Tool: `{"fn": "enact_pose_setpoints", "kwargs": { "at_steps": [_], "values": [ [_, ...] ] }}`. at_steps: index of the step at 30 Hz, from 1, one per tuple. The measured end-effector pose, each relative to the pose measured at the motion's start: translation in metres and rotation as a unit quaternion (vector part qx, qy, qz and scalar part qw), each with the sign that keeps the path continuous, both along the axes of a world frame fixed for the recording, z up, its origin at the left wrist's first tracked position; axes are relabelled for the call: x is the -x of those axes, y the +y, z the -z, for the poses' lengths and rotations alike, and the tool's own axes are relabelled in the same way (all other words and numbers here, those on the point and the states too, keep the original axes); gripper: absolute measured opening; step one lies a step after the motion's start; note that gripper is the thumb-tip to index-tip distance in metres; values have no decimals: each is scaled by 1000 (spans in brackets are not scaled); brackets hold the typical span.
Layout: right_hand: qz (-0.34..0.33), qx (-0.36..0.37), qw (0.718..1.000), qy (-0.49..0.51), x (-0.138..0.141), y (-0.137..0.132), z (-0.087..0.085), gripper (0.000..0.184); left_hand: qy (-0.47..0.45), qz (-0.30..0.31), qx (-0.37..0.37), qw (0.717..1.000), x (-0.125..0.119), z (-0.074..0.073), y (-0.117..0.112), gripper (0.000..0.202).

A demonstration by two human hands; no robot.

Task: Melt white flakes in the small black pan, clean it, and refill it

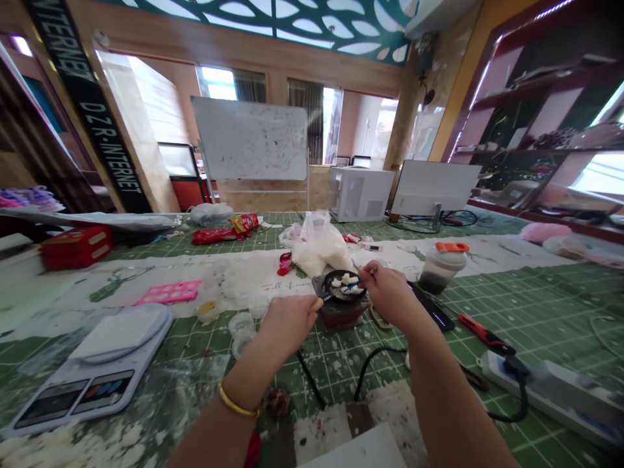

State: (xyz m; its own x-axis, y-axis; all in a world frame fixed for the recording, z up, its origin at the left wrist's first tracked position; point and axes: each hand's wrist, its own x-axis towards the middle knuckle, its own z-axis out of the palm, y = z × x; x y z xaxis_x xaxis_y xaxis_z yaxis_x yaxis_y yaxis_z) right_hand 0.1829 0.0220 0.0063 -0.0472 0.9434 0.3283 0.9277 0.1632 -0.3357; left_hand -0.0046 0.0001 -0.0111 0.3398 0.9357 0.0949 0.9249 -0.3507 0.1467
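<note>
A small black pan point(345, 286) with white lumps in it sits on a little red burner point(342, 312) in the middle of the green cutting-mat table. My left hand point(288, 321) is closed round the pan's wooden handle. My right hand point(389, 290) is pinched on a thin blue-tipped stirring tool point(354, 283) whose end reaches into the pan among the white lumps. A gold bangle is on my left wrist.
A clear bag of white flakes point(316, 246) stands behind the pan. A white scale point(92, 370) lies at left, a pink mould point(169, 292) beyond it. An orange-lidded jar point(442, 264), a red cutter point(484, 334) and a power strip point(556, 390) are at right.
</note>
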Motion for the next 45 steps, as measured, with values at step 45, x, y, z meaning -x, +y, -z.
{"fn": "enact_pose_setpoints", "kwargs": {
  "at_steps": [45],
  "values": [
    [5, -3, 1000, -10, -1, 0, 1, 18, 4, 3, -2, 1000, 1, 0, -1, 20]
  ]
}}
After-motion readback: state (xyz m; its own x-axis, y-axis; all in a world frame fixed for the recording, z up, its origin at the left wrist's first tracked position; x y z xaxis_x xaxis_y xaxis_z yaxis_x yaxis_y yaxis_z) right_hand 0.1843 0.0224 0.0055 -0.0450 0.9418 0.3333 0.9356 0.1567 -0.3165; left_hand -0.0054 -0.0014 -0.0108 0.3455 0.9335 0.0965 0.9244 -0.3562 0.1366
